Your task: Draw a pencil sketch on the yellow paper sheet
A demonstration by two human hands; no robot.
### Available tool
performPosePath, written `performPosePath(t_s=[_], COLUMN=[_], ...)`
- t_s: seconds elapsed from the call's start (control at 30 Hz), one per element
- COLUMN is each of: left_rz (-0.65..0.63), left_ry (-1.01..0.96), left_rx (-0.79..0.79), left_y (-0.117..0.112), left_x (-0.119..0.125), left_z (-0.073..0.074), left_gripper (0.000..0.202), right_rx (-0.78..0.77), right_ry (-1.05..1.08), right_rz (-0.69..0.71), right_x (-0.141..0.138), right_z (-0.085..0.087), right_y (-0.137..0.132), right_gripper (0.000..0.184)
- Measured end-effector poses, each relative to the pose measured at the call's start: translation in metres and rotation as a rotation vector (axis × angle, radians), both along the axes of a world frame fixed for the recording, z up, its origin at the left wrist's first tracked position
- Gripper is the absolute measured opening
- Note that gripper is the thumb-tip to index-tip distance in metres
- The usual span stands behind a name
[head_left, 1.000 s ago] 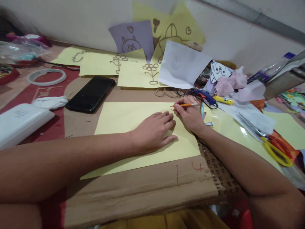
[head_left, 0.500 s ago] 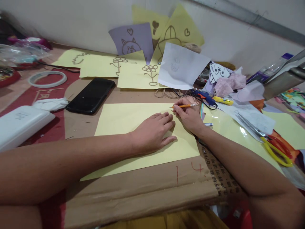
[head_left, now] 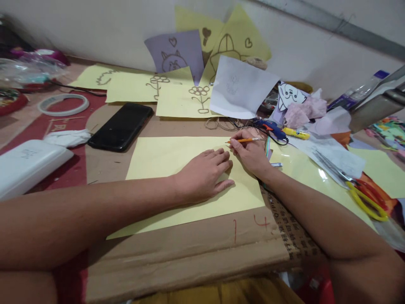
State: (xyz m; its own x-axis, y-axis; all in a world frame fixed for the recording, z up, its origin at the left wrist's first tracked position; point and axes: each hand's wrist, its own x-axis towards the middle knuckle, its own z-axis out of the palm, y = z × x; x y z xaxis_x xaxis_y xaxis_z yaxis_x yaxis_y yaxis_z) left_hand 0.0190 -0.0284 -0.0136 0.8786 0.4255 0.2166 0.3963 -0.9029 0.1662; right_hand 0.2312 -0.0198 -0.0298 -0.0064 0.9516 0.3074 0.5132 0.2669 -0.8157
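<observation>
A sheet of yellow paper (head_left: pixel 164 160) lies on the cardboard in front of me. My left hand (head_left: pixel 204 175) rests flat across its middle, fingers stretched toward the right. Near the sheet's upper right corner, my right hand (head_left: pixel 251 154) pinches an orange pencil (head_left: pixel 245 140). The pencil's tip is at the paper, but whether it touches I cannot tell. No clear marks show on the sheet. Behind it stands a white paper (head_left: pixel 242 90) with a faint pencil drawing, beside a yellow sheet with a flower outline (head_left: pixel 183 101).
A black phone (head_left: pixel 122 126) and a roll of tape (head_left: pixel 63 110) lie left, near a white case (head_left: pixel 31 166). At right are a blue glue gun (head_left: pixel 272 128), a yellow tube (head_left: pixel 296 134) and yellow-handled scissors (head_left: pixel 367 202). More drawings, such as a purple one (head_left: pixel 177 48), lean on the wall.
</observation>
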Motion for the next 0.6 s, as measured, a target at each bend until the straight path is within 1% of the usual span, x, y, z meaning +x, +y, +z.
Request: performPosePath(t_s=[0.23,0.6], left_rz=[-0.007,-0.004], left_ry=[0.001,-0.015], left_rx=[0.011,0.018], left_y=[0.0001,-0.0002], left_x=[-0.0002,-0.0002], left_z=[0.0,-0.0009], left_gripper=[0.045,0.042], right_rx=[-0.003,0.028], right_ry=[0.019,-0.034], right_rz=[0.009,-0.008], right_x=[-0.0004,-0.0005], right_z=[-0.0006,0.0018], right_y=[-0.0002,-0.0003], right_gripper=[0.018,0.017])
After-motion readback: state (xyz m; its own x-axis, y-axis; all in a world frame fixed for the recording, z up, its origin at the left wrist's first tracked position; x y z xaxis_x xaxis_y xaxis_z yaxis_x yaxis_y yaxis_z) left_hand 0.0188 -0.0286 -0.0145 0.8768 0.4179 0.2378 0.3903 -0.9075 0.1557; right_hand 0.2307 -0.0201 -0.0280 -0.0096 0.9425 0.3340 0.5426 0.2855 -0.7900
